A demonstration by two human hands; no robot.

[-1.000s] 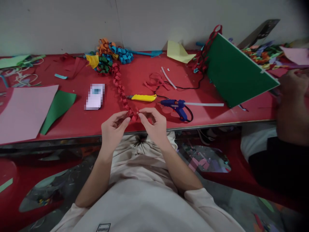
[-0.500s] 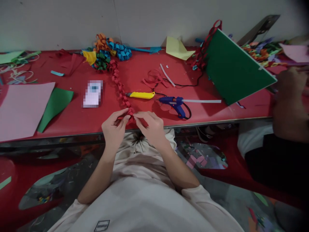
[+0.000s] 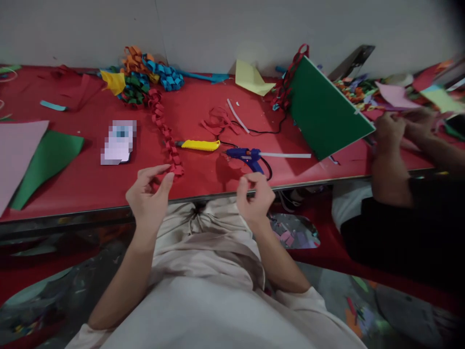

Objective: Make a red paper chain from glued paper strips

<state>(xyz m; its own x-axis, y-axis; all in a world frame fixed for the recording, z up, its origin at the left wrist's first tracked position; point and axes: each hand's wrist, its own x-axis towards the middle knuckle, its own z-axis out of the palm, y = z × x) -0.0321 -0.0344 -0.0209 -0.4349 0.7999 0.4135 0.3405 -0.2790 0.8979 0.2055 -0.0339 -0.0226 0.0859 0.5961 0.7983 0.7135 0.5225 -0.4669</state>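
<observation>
My left hand is at the table's front edge, its thumb and forefinger apart, beside the lower end of a red paper chain. The fingertips are close to the last loops; I cannot tell whether they touch. The chain runs back to a bunch of orange, blue and green paper loops. My right hand is apart from the chain, thumb and fingertips drawn together; anything between them is too small to see. Just behind it lies a blue glue gun with a white glue stick. A yellow utility knife lies between chain and gun.
A phone, pink paper and green paper lie on the left. A green board leans at the right. Another person's hands are beyond it. Red strips and a black cord lie behind the knife.
My hands, which were together at the chain's end, have separated. The right moved away to the right, in front of the glue gun. The view has shifted right.
</observation>
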